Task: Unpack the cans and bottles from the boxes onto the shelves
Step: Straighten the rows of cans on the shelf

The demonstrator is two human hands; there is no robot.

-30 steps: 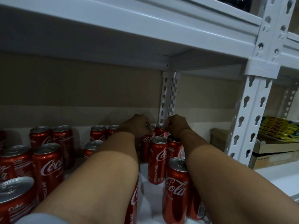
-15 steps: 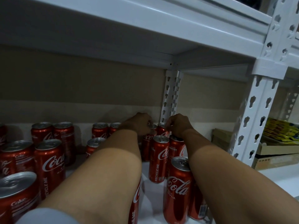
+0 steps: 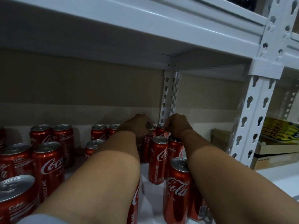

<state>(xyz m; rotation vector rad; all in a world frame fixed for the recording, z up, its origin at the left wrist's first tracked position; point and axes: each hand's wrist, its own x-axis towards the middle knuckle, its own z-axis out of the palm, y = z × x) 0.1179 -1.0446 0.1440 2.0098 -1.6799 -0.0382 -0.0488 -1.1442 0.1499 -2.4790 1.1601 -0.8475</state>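
Observation:
Both my arms reach deep into a white shelf (image 3: 145, 180). My left hand (image 3: 137, 125) curls over the top of a red Coca-Cola can (image 3: 146, 143) at the back of the shelf. My right hand (image 3: 175, 125) curls over the top of a second back-row can (image 3: 161, 132) beside the rear upright. In front of them stand slim red cans (image 3: 158, 160) in rows, the nearest one (image 3: 177, 189) under my right forearm. Wider red cans (image 3: 47, 165) are grouped on the left. The fingertips of both hands are hidden behind the knuckles.
A white slotted rear post (image 3: 168, 97) stands right behind my hands, and a front post (image 3: 255, 110) rises at the right. The shelf above (image 3: 129, 21) hangs low overhead. On the neighbouring shelf sits a cardboard tray (image 3: 275, 152) with yellow packets (image 3: 281, 130).
My hands have stayed on the two back cans. The view has shifted slightly, with both hands edging a little further back toward the wall.

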